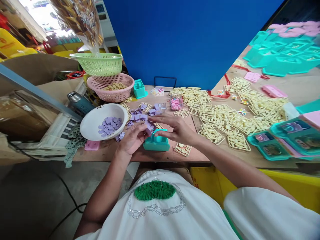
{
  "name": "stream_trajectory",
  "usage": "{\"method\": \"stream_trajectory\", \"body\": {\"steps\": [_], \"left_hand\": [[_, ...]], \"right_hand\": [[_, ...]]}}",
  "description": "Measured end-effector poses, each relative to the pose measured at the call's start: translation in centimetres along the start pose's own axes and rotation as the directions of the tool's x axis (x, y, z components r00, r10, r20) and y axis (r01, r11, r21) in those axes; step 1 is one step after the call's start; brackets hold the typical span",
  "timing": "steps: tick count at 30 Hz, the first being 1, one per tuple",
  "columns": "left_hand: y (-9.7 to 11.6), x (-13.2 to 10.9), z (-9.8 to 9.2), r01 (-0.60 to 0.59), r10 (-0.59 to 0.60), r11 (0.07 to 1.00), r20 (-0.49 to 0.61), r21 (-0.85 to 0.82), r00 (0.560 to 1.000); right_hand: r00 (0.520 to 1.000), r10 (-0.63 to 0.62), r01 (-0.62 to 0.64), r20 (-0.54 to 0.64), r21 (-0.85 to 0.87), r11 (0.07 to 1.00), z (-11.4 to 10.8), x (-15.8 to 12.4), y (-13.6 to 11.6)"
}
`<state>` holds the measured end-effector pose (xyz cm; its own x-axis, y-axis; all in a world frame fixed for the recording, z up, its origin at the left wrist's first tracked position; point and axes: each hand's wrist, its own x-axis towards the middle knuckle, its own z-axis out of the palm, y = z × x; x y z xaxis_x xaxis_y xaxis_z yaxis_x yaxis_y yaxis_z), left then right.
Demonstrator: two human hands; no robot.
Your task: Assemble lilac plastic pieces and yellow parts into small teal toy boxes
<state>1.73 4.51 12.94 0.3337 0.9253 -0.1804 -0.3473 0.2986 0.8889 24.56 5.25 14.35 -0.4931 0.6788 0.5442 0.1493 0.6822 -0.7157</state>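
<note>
We see the purple part (149, 128) by the teal box (157, 146), pinched in our left hand (132, 137). Our right hand (176, 128) curves beside it; whether it grips anything, we cannot tell. Farther left sits a bowl (87, 124).

The left hand (132, 137) gripped a purple piece (149, 128) near a teal box (156, 146), the right hand (179, 128) close beside. Left of them I saw a white bowl (86, 121); to their right, cream frames (218, 115) lay heaped.
</note>
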Motion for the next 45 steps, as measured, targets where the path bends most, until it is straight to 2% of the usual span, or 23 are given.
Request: {"method": "stream_trajectory", "body": {"steps": [3, 8, 11, 15, 17, 19, 21, 23, 28, 35, 40, 45], "left_hand": [[0.5, -0.5, 0.7, 0.069, -0.063, 0.996, 0.098, -0.059, 0.993], [1.0, -1.1, 1.1, 0.115, -0.102, 0.99, 0.159, -0.077, 0.982], [0.9, -1.2, 0.9, 0.085, -0.075, 0.994, 0.134, -0.072, 0.988], [0.4, -0.9, 0.1, 0.045, -0.037, 0.996, 0.097, -0.082, 0.995], [-0.2, -0.9, -0.7, -0.038, 0.04, 0.998, 0.041, -0.049, 0.998], [-1.0, -1.2, -1.7, -0.141, 0.144, 0.988, -0.041, 0.055, 0.989], [-2.1, -1.7, -2.6, -0.178, 0.195, 0.965, -0.069, 0.193, 0.978], [-3.5, -2.2, -3.2, -0.158, 0.173, 0.942, -0.025, 0.295, 0.985], [-6.2, -2.1, -3.7, -0.173, 0.167, 0.906, 0.051, 0.386, 0.985], [-6.6, -1.3, -4.0, -0.274, 0.257, 0.872, 0.097, 0.406, 0.961], [-6.7, -1.5, -3.8, -0.251, 0.237, 0.903, 0.083, 0.348, 0.968], [-6.8, -1.7, -3.6, -0.198, 0.19, 0.935, 0.055, 0.294, 0.98]], "right_hand": [[0.995, -0.067, 0.069, 0.071, -0.027, 0.997, -0.4, 0.5, -0.7], [1.0, -0.024, 0.024, -0.013, 0.016, 1.0, 0.5, 0.3, -1.2], [0.996, -0.003, 0.003, -0.09, -0.006, 1.0, 1.4, -0.1, -1.4], [0.991, -0.04, 0.03, -0.128, -0.073, 0.997, 2.0, -0.4, -1.2], [0.985, -0.008, -0.011, -0.173, -0.11, 0.994, 2.0, -0.5, -0.8], [0.978, 0.04, -0.068, -0.202, -0.132, 0.989, 1.9, -0.8, -0.2], [0.981, 0.074, -0.099, -0.182, -0.134, 0.986, 2.0, -1.3, 0.5], [0.989, 0.08, -0.098, -0.128, -0.14, 0.985, 2.4, -1.9, 1.0], [0.998, 0.028, -0.039, -0.055, -0.208, 0.977, 3.9, -2.5, 2.0], [0.993, 0.112, -0.116, -0.033, -0.195, 0.974, 4.5, -2.5, 2.7], [0.994, 0.112, -0.113, -0.016, -0.204, 0.972, 4.5, -2.6, 2.9], [0.995, 0.075, -0.057, 0.061, -0.255, 0.965, 3.9, -2.5, 2.7]]}}
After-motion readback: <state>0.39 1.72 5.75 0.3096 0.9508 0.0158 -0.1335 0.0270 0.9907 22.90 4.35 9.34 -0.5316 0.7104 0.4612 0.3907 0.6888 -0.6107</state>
